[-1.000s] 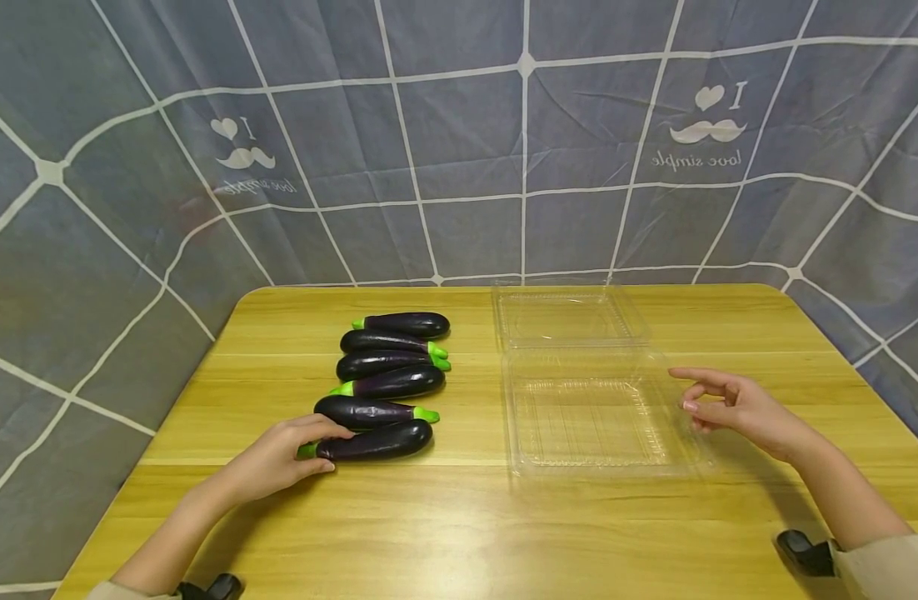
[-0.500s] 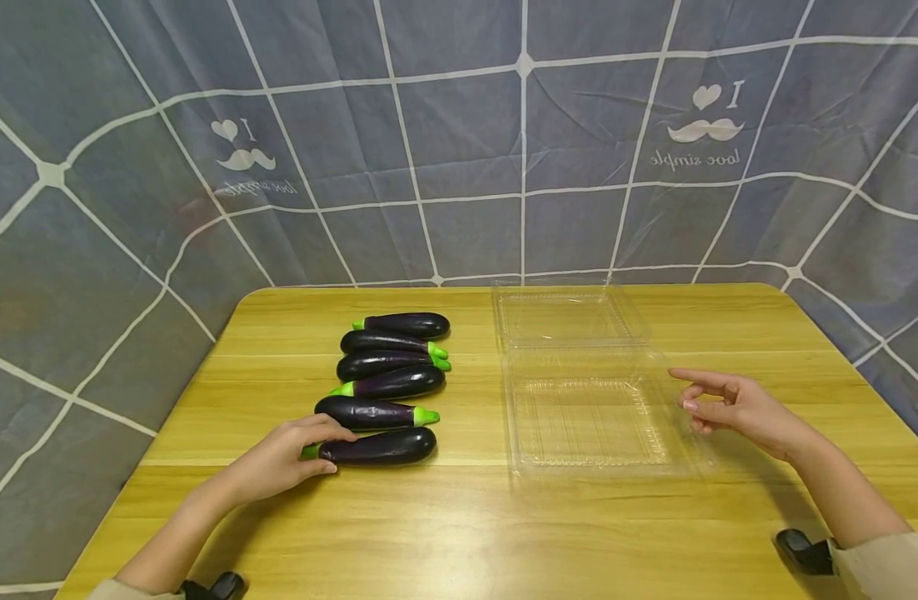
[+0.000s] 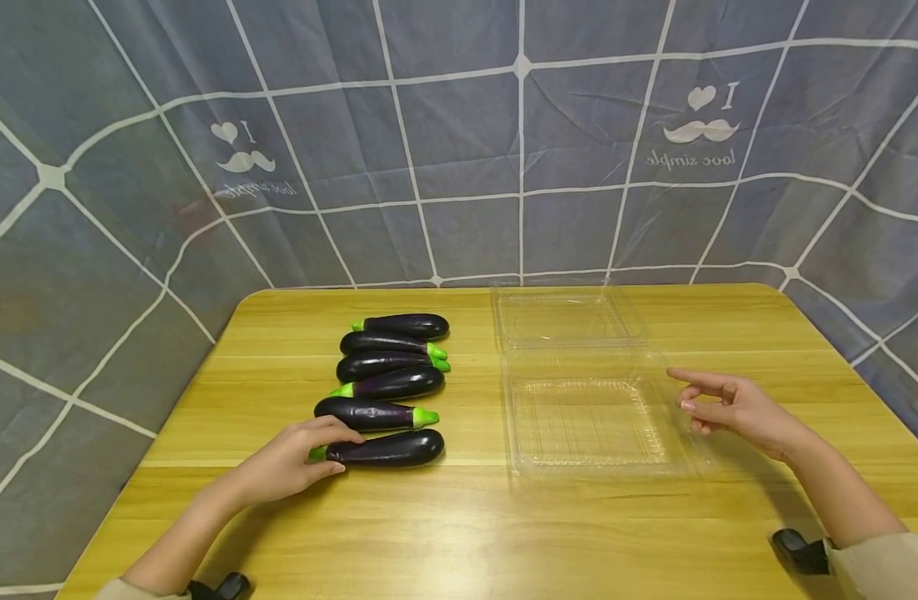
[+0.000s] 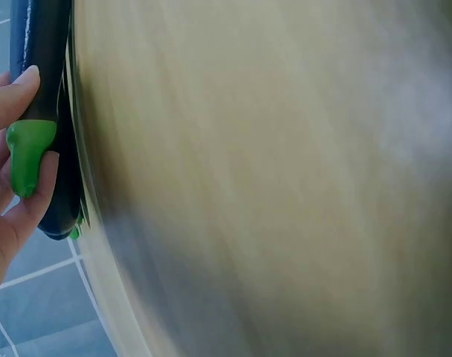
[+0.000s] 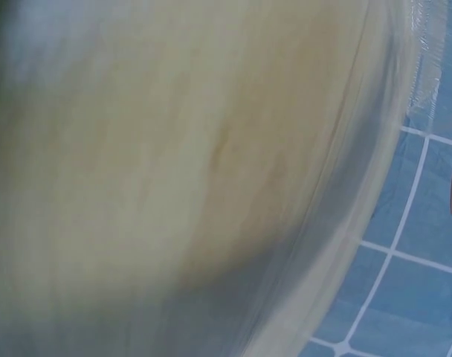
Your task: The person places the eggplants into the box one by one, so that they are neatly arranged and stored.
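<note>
My left hand (image 3: 297,458) grips the stem end of the nearest eggplant (image 3: 395,448), which points its rounded end to the right. In the left wrist view, thumb and fingers pinch around its dark neck and green stem (image 4: 29,152). Behind it several more dark purple eggplants (image 3: 399,383) lie in a column, their green stems facing either way. A clear plastic clamshell box (image 3: 513,433) stands open on the right, its lid (image 3: 571,340) laid back. My right hand (image 3: 736,412) hovers beside the box's right edge, fingers relaxed and holding nothing.
All of it is on a wooden table (image 3: 459,533). A grey curtain (image 3: 466,167) with white grid lines encloses the back and sides. Dark straps with a black device (image 3: 800,550) sit on the wrists.
The left hand has shifted slightly to the right, sliding the nearest eggplant a little right and away from the row. My right hand has stayed in place.
</note>
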`<state>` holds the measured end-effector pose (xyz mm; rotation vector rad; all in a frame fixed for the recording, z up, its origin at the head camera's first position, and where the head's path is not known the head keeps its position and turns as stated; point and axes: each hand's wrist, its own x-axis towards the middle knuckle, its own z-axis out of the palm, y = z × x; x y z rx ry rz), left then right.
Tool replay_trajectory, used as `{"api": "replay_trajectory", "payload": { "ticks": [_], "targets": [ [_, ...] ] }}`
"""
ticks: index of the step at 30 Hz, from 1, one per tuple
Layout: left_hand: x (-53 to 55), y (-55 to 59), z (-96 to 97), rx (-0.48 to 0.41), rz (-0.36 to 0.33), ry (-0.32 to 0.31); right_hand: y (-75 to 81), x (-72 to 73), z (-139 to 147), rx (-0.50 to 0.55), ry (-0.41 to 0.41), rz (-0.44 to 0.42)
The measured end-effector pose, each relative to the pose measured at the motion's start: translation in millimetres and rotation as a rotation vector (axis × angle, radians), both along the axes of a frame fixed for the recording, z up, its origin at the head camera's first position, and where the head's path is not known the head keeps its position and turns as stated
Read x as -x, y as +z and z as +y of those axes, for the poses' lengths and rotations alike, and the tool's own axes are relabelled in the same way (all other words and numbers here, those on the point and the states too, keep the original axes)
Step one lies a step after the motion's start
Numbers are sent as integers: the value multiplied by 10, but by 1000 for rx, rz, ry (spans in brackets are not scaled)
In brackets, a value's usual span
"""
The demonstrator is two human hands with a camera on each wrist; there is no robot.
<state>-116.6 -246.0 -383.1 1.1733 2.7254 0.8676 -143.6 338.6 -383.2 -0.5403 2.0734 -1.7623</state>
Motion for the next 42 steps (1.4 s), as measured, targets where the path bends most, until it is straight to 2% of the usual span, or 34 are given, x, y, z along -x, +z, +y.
{"api": "replay_trajectory", "payload": {
  "ticks": [14, 22, 34, 42],
  "targets": [
    [6, 17, 114, -3, -53, 15, 7, 2, 3, 39, 25, -35],
    [17, 30, 226, -46, -76, 10, 14, 5, 2, 60, 33, -46],
    [90, 46, 344, -91, -12, -52, 19, 7, 1, 79, 43, -59],
    [127, 98, 358, -126, -21, -58, 18, 6, 11, 79, 42, -64]
  ]
}}
